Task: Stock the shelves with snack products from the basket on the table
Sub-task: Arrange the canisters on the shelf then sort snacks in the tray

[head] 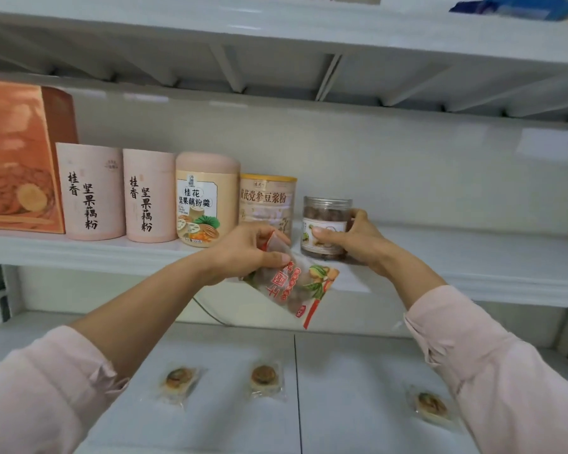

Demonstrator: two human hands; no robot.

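White metal shelving fills the view, with a pale back wall behind it. On the middle shelf (79, 253) a row of products stands upright: an orange box (14, 165) at the far left, then two pink cylinders (91, 191) (150, 196) with black lettering, a peach-lidded canister (204, 198) and a gold-lidded tin (266, 201), each just beside the next.

At the right end of the row, just beside the tin, a clear plastic jar (325, 217) of brown snacks stands at the shelf's front edge. The right hand (358, 240) grips this jar, thumb across the label and fingers wrapped round the far side.

The left hand (246, 253) pinches the top of a clear snack bag (295, 286) with red print and a fruit picture. The bag hangs tilted in front of the shelf edge, below the tin and the jar, and does not rest on any shelf. Both arms wear pale pink sleeves pushed back from the wrists.

On the lower shelf (341, 371) three small wrapped pastries (177, 380) (264, 376) (432, 404) lie flat, well apart in a loose row. On the top shelf, at the upper right, the edge of a blue packet (518, 8) shows.
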